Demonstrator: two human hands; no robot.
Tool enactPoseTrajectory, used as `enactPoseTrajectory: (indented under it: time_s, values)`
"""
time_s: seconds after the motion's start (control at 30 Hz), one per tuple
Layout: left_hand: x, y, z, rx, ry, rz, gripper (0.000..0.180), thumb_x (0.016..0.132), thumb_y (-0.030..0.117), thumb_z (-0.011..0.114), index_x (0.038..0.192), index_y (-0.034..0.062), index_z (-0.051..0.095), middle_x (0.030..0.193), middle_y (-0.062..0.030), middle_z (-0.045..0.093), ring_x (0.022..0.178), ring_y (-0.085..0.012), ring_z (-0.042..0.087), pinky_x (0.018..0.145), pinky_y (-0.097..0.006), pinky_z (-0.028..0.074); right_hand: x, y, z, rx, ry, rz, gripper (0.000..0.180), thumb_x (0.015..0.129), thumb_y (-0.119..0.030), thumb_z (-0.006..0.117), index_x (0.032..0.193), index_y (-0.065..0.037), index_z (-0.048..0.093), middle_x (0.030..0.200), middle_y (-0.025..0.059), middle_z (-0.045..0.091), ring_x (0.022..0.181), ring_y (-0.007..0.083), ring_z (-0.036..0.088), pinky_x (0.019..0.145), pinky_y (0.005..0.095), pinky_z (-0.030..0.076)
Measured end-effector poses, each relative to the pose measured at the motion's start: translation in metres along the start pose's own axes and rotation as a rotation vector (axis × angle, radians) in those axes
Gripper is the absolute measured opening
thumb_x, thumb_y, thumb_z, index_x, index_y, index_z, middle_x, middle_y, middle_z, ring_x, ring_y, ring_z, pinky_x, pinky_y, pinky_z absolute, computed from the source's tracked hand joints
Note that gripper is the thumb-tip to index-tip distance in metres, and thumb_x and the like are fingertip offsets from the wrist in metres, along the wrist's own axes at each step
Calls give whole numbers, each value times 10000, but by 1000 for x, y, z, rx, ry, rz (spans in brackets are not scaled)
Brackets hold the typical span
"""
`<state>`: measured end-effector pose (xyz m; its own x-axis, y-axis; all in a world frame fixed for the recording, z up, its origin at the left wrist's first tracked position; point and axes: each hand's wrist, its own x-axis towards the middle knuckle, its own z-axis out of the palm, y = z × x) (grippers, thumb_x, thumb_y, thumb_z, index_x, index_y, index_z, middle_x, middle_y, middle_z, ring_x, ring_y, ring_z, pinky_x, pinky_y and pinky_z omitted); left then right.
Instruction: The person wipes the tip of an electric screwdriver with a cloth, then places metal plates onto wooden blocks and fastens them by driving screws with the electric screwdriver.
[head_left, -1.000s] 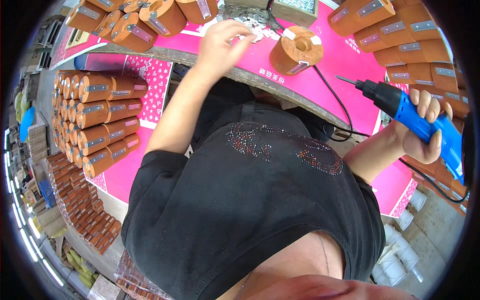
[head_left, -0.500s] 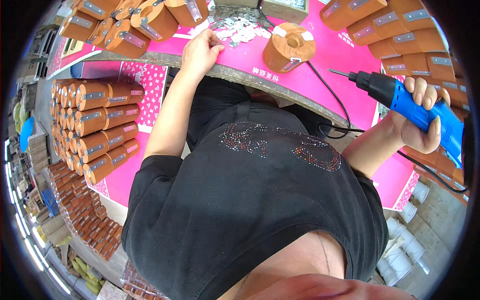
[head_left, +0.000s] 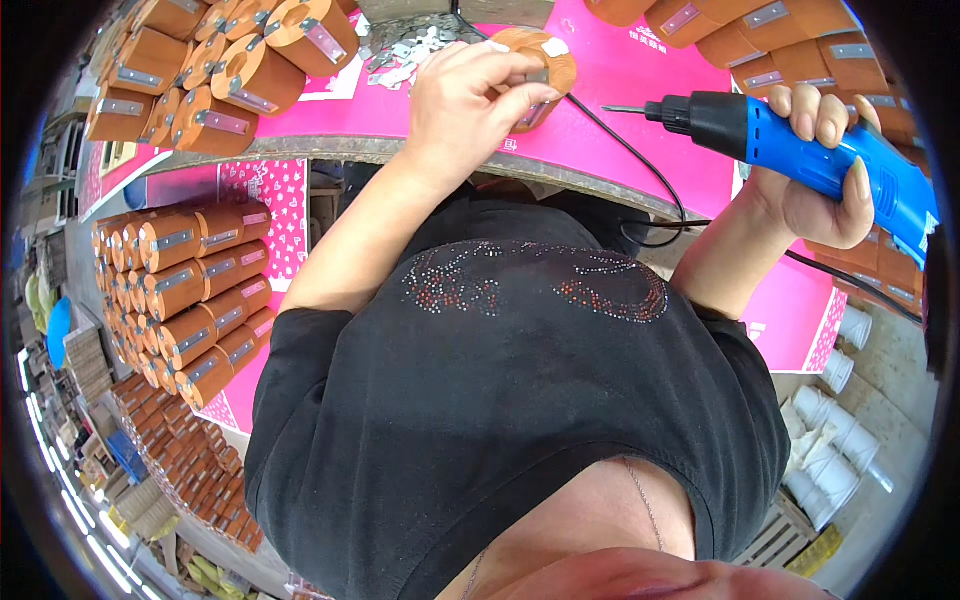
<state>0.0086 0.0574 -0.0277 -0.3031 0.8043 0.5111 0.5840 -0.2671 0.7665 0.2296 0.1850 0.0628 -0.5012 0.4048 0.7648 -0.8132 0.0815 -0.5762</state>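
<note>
My left hand (head_left: 470,100) reaches over the pink-covered workbench (head_left: 620,110) and pinches a small metal piece against the side of a round brown wooden block (head_left: 545,55). My right hand (head_left: 815,195) grips a blue and black corded electric screwdriver (head_left: 800,150). Its bit points left toward the block, a short way apart from it. A pile of small metal plates (head_left: 405,50) lies on the bench just left of my left hand.
Stacks of finished brown wooden cylinders with metal strips lie at the upper left (head_left: 230,60), upper right (head_left: 780,40) and on a lower pink surface at left (head_left: 190,300). White cups (head_left: 830,450) stand low at the right. The tool's black cord (head_left: 650,190) loops over the bench edge.
My left hand has moved from the metal plates rightward onto the wooden block. The screwdriver has come a little closer to the block.
</note>
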Motion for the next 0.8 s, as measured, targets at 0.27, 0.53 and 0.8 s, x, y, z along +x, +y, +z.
enactPoseTrajectory:
  time_s: [0.27,0.53,0.8]
  values:
    - [-8,-2,8,517,23,347,254,597,312,712,737,121,620,811,-1,547,774,-196,496,685,-354,357,-10,-9,-5,-50,139,41,507,702,-243,456,1149,-4,454,832,74,537,768,176,453,761,359,334]
    - [3,-14,-1,400,-246,418,382,668,277,678,990,84,605,1035,-73,566,1010,-259,488,877,-381,344,-8,-7,-4,-57,138,48,507,695,-238,462,1140,4,447,821,78,535,762,181,454,751,362,339]
    - [-9,-13,13,299,-26,288,284,616,162,715,868,51,644,978,-68,609,1037,-264,500,873,-375,368,-7,1,-2,-34,160,63,498,695,-236,462,1130,6,449,819,80,537,758,183,457,747,364,342]
